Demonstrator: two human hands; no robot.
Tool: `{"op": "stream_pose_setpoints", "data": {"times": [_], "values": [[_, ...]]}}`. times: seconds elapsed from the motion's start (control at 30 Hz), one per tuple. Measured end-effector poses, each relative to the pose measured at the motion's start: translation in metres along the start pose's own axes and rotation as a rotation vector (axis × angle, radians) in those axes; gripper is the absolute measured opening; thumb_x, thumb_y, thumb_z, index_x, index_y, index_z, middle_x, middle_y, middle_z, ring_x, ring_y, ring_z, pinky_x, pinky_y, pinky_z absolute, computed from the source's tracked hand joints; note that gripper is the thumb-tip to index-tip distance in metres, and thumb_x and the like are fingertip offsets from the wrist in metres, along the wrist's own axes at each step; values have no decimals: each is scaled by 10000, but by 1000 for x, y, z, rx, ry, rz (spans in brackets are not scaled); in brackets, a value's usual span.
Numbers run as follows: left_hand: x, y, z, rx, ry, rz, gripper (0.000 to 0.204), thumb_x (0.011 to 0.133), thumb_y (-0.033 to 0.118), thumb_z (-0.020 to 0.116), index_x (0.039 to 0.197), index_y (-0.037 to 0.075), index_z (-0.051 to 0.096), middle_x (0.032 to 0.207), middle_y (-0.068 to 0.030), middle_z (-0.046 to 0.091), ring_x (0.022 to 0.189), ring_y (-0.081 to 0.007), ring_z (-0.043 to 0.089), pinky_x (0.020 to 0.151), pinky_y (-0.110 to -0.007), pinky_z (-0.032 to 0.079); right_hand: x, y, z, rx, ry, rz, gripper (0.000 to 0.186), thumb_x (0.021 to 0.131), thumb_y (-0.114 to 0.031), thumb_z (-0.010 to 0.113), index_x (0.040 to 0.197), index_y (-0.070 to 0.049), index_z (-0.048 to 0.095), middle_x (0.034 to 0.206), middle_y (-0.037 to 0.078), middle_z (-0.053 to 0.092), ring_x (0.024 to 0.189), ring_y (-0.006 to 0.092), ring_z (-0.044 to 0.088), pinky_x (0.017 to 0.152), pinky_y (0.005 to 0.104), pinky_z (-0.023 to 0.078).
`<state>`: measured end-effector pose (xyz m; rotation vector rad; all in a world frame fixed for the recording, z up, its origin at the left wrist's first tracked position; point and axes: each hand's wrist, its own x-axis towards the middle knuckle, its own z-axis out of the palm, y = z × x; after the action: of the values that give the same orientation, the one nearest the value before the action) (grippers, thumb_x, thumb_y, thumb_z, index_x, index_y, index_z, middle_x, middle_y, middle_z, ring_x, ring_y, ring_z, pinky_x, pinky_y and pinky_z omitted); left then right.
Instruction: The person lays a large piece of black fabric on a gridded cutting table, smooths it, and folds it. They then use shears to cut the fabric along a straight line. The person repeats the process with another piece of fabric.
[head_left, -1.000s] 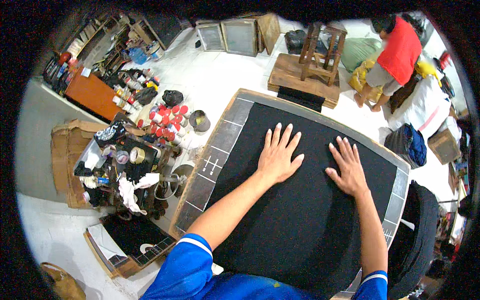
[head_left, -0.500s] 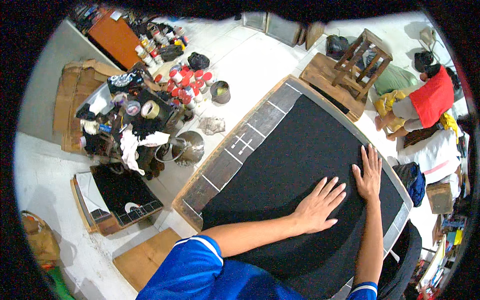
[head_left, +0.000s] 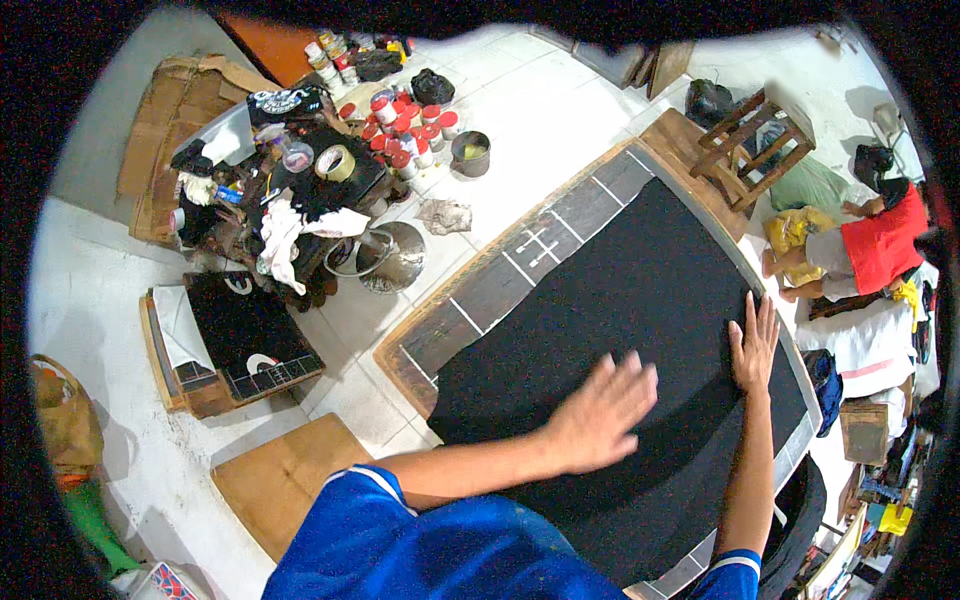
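A piece of black cloth (head_left: 600,300) lies spread over a large board (head_left: 478,290) with a dark face, white ruled lines and a wooden edge. My left hand (head_left: 603,415), slightly blurred, is over the middle of the cloth with its fingers out; whether it touches the fabric I cannot tell. Near the right edge of the cloth, my right hand (head_left: 754,345) lies flat with fingers spread. Neither hand holds anything. The cloth's near part runs under my arms and is partly hidden by my blue shirt.
A cluttered table (head_left: 300,190) with tape and rags stands at left, beside red-lidded jars (head_left: 400,130) and a metal bucket (head_left: 390,258). Another board (head_left: 245,340) lies nearer. Beyond the right edge, a person in red (head_left: 885,235) crouches near a wooden stool (head_left: 755,145).
My left hand has moved left across the cloth and is now blurred. The right hand stays flat by the right edge. The view has shifted, and the person in red has changed posture.
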<state>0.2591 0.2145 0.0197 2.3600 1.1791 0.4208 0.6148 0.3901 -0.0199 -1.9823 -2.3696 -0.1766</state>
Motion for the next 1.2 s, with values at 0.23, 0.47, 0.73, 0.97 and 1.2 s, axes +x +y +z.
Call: {"op": "stream_pose_setpoints", "data": {"times": [0.23,0.47,0.73,0.97,1.2], "values": [[-68,-68,-25,100,252,-153,810,970,456,732,1583,-9,480,1715,-258,414,1620,-490,331,1327,-616,265,-20,-14,-1,37,-19,-4,699,1152,-547,452,1765,-239,314,1863,95,180,1720,347,128,1362,607,110],[-104,-78,-50,275,272,-308,825,1022,498,666,1628,-19,450,1751,-297,324,1599,-601,251,1306,-729,175,-64,-75,-20,49,-51,-99,738,1114,-486,560,1750,-182,345,1849,152,195,1711,377,147,1367,610,114],[-86,-40,-16,205,118,-101,763,1050,505,626,1673,100,453,1772,-222,337,1641,-489,267,1332,-655,204,-217,-212,-69,271,-173,-132,855,955,-469,758,1676,-123,455,1800,251,268,1678,475,208,1343,679,145],[-79,-49,-25,340,45,-29,798,1016,505,656,1658,70,467,1775,-250,321,1654,-526,203,1331,-681,145,-323,-248,-81,360,-94,-25,729,1035,-583,641,1672,-268,482,1795,168,329,1667,421,265,1341,654,195],[-68,-35,-17,349,-65,54,789,1048,505,609,1678,58,445,1804,-255,251,1668,-544,119,1339,-689,68,-387,-62,-80,-49,36,941,747,1002,-420,733,1651,-150,482,1741,255,360,1619,487,312,1303,684,226]]}}
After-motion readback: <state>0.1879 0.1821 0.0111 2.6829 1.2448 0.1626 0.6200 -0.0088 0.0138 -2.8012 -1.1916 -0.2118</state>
